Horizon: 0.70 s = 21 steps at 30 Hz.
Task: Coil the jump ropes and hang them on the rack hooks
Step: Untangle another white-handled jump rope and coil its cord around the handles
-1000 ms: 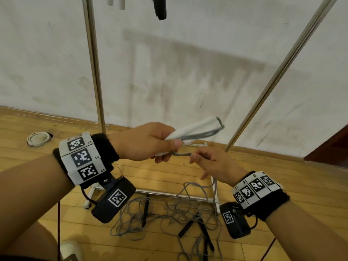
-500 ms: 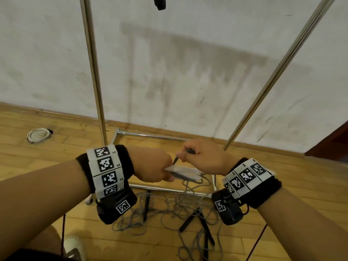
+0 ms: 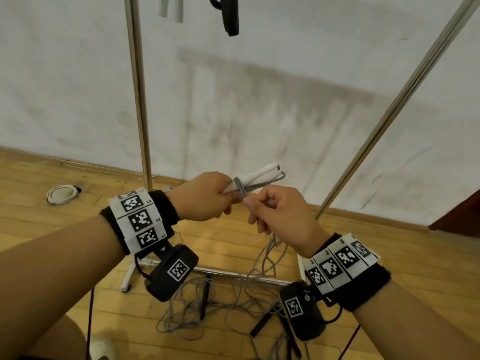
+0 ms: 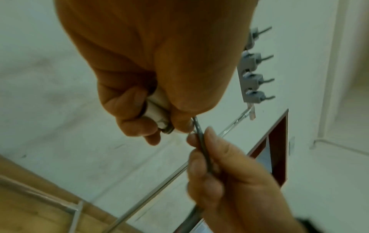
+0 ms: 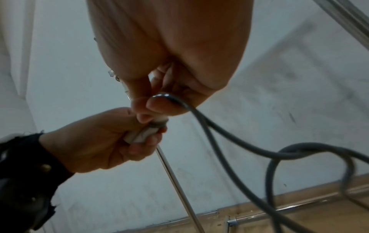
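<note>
Up in front of the chest, the white handles [image 3: 255, 178] of a jump rope lay side by side in the left hand [image 3: 205, 197], their long axis slanting up and to the right, free ends toward the wall. A few turns of grey cord [image 3: 240, 188] circled them just beyond the knuckles, and one strand ran along the handles to their far tips. The left hand's fingers were clenched round the lower part of the handles. The right hand [image 3: 279, 216] pinched the cord between thumb and fingertips close under the wraps, with the rest of the cord trailing down toward the floor.

Half a second before, both hands had been lower and the handles lay nearly level; now they were raised and tilted, and the wraps showed clearly.

Small letters read L1 and L2 on the left wristband [image 3: 139, 219]; its other markings were coded squares.

Below lay a tangle of more ropes [image 3: 220, 307] with black handles on the wooden floor, across the rack [image 3: 137, 87] base. Black handles [image 3: 230, 14] and a white pair hung at the top edge. A row of grey hooks [image 4: 254, 75] showed in the left wrist view.
</note>
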{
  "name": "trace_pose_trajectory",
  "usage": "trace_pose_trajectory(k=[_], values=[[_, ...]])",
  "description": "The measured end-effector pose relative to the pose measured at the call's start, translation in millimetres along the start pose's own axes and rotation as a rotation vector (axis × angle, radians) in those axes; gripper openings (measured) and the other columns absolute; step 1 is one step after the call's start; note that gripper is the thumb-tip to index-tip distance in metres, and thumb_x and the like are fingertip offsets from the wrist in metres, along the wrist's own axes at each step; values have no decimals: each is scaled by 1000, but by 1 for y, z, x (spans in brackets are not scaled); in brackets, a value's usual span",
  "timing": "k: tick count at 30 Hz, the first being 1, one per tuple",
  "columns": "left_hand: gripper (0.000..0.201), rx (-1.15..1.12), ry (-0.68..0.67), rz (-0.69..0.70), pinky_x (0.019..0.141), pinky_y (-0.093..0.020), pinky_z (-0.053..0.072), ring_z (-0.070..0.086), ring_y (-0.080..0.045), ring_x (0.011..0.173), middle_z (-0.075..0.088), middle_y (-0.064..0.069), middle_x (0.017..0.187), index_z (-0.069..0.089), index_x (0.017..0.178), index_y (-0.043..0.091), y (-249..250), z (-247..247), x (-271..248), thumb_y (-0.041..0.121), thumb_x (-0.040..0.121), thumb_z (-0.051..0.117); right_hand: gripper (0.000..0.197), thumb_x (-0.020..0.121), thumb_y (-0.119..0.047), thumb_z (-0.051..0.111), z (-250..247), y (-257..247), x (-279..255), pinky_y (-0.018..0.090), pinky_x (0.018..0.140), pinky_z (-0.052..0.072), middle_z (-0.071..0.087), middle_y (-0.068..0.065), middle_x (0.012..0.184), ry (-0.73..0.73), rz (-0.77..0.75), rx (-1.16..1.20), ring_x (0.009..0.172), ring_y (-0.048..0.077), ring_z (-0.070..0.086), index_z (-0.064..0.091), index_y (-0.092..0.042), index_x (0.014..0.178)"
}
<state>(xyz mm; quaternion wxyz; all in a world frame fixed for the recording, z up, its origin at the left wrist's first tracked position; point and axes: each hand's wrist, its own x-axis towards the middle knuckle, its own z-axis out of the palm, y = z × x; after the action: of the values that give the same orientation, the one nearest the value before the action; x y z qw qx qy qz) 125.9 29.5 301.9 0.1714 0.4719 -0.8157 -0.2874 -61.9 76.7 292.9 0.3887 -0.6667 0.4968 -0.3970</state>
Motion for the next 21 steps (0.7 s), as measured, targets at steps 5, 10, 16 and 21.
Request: trace_pose_trajectory(k=[5,10,16,21], values=[[28,-73,-14,30,49,-13,42,54,1,49,63,20,56,61,79,20,3,-11,-8,34,102,52,18,94,-2,60,-4,6,-8,27,51,48,71,5,73,-52,20,100,57,13,58,71,-16,93],[23,-96,-117,89,67,-32,54,61,-11,65,68,2,77,61,91,15,12,-19,-22,32,102,50,17,95,-21,61,-9,17,-17,22,49,44,67,9,65,-163,98,78,50,11,53,75,-12,91],[22,-39,-209,119,73,-41,55,64,-21,73,69,-6,83,61,92,15,19,-18,-29,32,102,51,20,100,-20,53,-10,32,-22,17,57,40,60,3,66,-209,8,-85,55,5,49,73,-21,100],[12,-112,-335,204,63,-19,47,58,-5,64,64,7,74,62,102,18,26,-14,-33,24,102,52,20,98,-10,55,-15,36,-23,21,66,51,70,-2,80,-332,41,-98,66,8,59,70,-23,96]])
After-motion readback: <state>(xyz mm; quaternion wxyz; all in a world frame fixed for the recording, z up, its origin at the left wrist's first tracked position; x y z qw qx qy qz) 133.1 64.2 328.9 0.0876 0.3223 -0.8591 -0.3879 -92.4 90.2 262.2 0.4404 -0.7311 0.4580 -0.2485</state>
